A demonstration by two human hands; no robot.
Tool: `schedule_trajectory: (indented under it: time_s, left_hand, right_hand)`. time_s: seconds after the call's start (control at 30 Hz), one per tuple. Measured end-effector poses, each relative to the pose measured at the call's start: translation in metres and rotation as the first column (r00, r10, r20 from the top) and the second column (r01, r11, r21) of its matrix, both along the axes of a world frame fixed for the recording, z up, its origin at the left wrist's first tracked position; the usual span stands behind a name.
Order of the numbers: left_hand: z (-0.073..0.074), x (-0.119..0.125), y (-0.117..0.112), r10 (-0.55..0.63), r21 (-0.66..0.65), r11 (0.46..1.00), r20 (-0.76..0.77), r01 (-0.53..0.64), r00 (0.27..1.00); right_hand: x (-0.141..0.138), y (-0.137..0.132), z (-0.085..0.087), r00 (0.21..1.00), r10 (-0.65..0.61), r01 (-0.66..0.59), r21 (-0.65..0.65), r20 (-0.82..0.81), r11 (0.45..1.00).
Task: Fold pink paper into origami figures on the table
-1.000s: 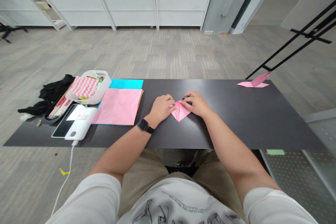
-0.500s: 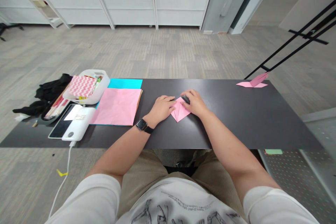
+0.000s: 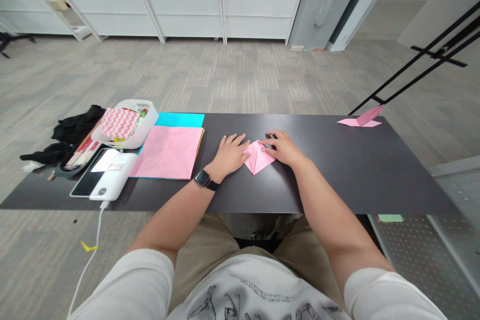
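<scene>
A small folded pink paper [image 3: 257, 156], pointed toward me, lies on the dark table [image 3: 337, 170] between my hands. My left hand [image 3: 229, 152], with a watch on its wrist, rests flat beside the paper's left edge, fingers stretched out and touching it. My right hand [image 3: 284, 148] lies on the paper's upper right part, fingers extended and pressing down on it. Neither hand grips anything.
A stack of coloured sheets with a pink sheet [image 3: 168, 152] on top lies to the left. Further left are a white basket [image 3: 125, 125], a white power bank [image 3: 112, 182] with a cable, and black cloth [image 3: 71, 127]. Another folded pink paper [image 3: 362, 119] sits at the far right corner.
My left hand's fingers have spread flat from a curled pose. My right hand slid its fingers along the top of the folded paper; the paper stayed in place.
</scene>
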State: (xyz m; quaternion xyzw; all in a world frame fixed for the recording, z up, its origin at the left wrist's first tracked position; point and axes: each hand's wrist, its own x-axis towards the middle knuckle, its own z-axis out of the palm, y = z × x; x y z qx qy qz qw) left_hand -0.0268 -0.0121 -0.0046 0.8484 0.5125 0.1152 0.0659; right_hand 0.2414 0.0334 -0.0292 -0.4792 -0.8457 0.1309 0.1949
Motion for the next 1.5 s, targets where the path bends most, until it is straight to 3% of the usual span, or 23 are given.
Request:
schedule_trajectory:
  time_s: [0.23,0.4,0.63,0.77,0.9,1.03,1.13,1.23,1.5]
  left_hand:
    - [0.003,-0.005,0.003,0.007,-0.024,1.0,0.108,-0.004,0.994]
    - [0.001,-0.003,0.003,0.008,-0.032,0.999,0.106,-0.005,0.994]
    - [-0.005,-0.004,0.006,0.0,-0.015,1.0,0.149,0.002,0.989]
    - [-0.006,-0.003,0.009,0.007,-0.039,0.999,0.251,0.003,0.968]
    - [-0.001,-0.001,0.013,-0.02,-0.062,0.996,0.484,0.057,0.875]
    - [0.003,-0.001,0.015,0.0,-0.091,0.993,0.644,0.076,0.765]
    - [0.002,-0.002,0.017,0.046,-0.101,0.994,0.671,0.031,0.74]
    - [0.0,-0.002,0.018,0.089,-0.117,0.993,0.67,-0.013,0.737]
    - [-0.004,-0.004,0.019,0.128,-0.125,0.99,0.675,-0.058,0.727]
  right_hand:
    - [0.0,-0.001,-0.002,0.999,-0.019,0.019,-0.015,-0.043,1.0]
    - [-0.009,0.0,-0.007,0.991,-0.107,0.105,-0.028,-0.082,0.994]
    - [-0.015,0.005,-0.002,0.914,-0.235,0.183,-0.18,-0.331,0.966]
    - [-0.017,-0.001,0.01,0.859,-0.192,0.109,-0.198,-0.475,0.974]
    - [-0.02,-0.008,0.021,0.798,-0.123,0.027,-0.17,-0.59,0.985]
    - [-0.024,-0.013,0.028,0.794,-0.029,0.056,0.026,-0.608,0.998]
    - [-0.025,-0.017,0.033,0.832,0.042,0.054,0.156,-0.554,0.986]
    - [-0.026,-0.022,0.037,0.851,0.083,0.029,0.205,-0.519,0.978]
    - [-0.026,-0.019,0.03,0.894,0.091,-0.024,0.155,-0.439,0.988]
